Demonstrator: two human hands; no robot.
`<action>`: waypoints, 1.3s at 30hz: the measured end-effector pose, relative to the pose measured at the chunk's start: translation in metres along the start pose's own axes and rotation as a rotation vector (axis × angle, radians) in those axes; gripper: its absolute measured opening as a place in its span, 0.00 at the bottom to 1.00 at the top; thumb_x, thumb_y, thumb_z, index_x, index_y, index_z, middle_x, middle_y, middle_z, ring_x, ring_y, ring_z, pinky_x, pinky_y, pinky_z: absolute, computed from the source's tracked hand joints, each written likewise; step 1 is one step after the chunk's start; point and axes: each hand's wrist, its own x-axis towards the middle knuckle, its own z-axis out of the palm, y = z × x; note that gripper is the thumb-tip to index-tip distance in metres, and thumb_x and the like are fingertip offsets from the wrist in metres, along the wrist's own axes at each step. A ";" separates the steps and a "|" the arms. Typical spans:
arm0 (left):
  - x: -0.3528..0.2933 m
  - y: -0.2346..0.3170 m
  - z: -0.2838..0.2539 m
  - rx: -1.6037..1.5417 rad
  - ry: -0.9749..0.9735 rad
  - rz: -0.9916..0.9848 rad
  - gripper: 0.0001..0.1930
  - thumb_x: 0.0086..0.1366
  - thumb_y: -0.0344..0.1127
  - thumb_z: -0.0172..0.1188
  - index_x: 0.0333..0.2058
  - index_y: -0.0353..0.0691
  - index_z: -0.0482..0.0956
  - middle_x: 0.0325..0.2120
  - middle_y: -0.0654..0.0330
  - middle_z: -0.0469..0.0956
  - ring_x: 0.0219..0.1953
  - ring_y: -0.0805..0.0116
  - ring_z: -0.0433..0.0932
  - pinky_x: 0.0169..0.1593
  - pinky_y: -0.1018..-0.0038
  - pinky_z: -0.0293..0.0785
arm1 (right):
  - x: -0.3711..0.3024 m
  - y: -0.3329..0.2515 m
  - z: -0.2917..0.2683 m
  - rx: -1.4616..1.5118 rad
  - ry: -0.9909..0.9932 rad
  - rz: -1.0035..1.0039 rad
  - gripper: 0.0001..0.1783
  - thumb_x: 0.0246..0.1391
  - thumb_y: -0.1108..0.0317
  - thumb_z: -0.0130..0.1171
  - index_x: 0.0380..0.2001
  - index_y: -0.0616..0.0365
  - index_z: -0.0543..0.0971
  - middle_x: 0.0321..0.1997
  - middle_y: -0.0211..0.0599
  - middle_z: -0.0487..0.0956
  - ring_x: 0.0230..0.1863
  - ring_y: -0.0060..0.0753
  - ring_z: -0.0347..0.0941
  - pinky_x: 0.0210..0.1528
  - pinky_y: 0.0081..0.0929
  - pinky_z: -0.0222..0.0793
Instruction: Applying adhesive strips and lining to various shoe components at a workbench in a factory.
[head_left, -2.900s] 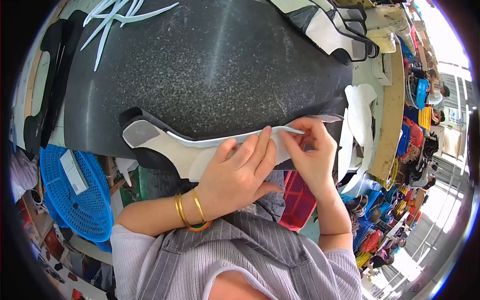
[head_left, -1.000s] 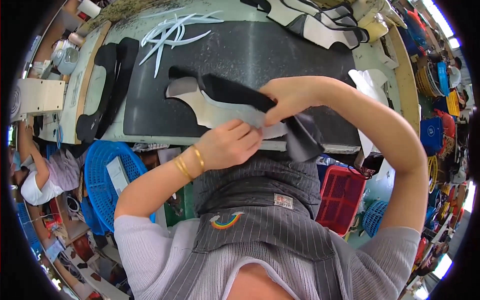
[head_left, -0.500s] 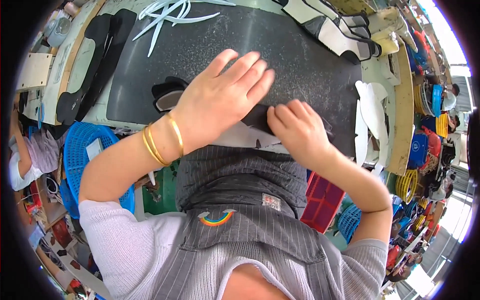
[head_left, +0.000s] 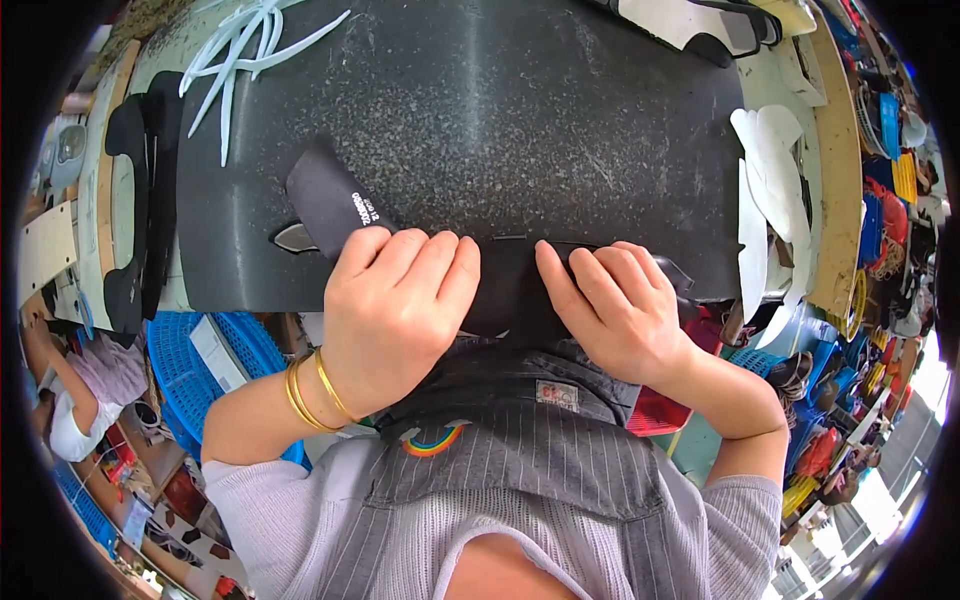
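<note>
At the near edge of the black work mat point(head_left: 480, 130), both my hands press on a black shoe upper piece point(head_left: 508, 285). My left hand point(head_left: 395, 300), with gold bangles at the wrist, has its fingers curled over the piece's left part; the thumb is hidden. My right hand point(head_left: 620, 315) grips the right part, fingers bent and close together. From beyond my left hand sticks out a flat black flap point(head_left: 325, 195) with small white print. A small light pointed part point(head_left: 296, 238) lies beside that flap.
Light blue strips point(head_left: 250, 50) lie at the far left, with black cut pieces point(head_left: 140, 190) nearer. White shaped pieces point(head_left: 770, 180) are stacked at the right edge. Pale soles with black straps point(head_left: 690, 20) lie at the far right. A blue basket point(head_left: 180, 370) stands below left.
My left hand has come down from above the mat onto the black piece, nearer to me. The printed flap now shows at left. My view has shifted somewhat.
</note>
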 end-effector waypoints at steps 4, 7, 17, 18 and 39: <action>-0.003 0.002 0.007 0.099 0.088 0.125 0.10 0.50 0.31 0.62 0.33 0.40 0.85 0.33 0.64 0.80 0.32 0.74 0.75 0.31 0.78 0.63 | -0.008 0.004 -0.001 0.118 -0.002 0.026 0.30 0.31 0.69 0.57 0.45 0.64 0.82 0.42 0.39 0.74 0.35 0.34 0.71 0.40 0.31 0.72; -0.016 0.007 0.021 0.208 0.213 0.159 0.10 0.53 0.32 0.61 0.34 0.42 0.86 0.35 0.65 0.82 0.33 0.75 0.75 0.31 0.79 0.61 | -0.009 0.007 0.001 0.033 0.014 -0.096 0.25 0.35 0.70 0.59 0.42 0.69 0.82 0.40 0.38 0.72 0.33 0.28 0.67 0.39 0.26 0.69; -0.010 0.005 0.011 0.144 0.028 0.177 0.13 0.55 0.34 0.61 0.38 0.36 0.85 0.37 0.60 0.81 0.37 0.72 0.75 0.33 0.77 0.66 | -0.003 0.008 -0.004 -0.099 -0.103 -0.232 0.25 0.39 0.71 0.60 0.43 0.76 0.79 0.37 0.38 0.73 0.39 0.31 0.68 0.42 0.26 0.69; -0.010 0.005 0.008 0.146 -0.007 0.173 0.14 0.54 0.35 0.62 0.39 0.35 0.84 0.38 0.60 0.81 0.37 0.71 0.75 0.34 0.76 0.66 | -0.002 0.008 -0.005 -0.095 -0.109 -0.223 0.25 0.39 0.71 0.60 0.43 0.76 0.79 0.37 0.38 0.73 0.39 0.31 0.68 0.42 0.26 0.69; 0.002 0.054 0.039 -0.362 0.083 0.137 0.21 0.42 0.36 0.70 0.33 0.25 0.79 0.44 0.44 0.77 0.49 0.52 0.77 0.49 0.68 0.79 | -0.058 0.019 -0.026 -0.198 0.293 0.405 0.25 0.38 0.73 0.68 0.46 0.56 0.80 0.48 0.40 0.71 0.50 0.43 0.67 0.52 0.35 0.62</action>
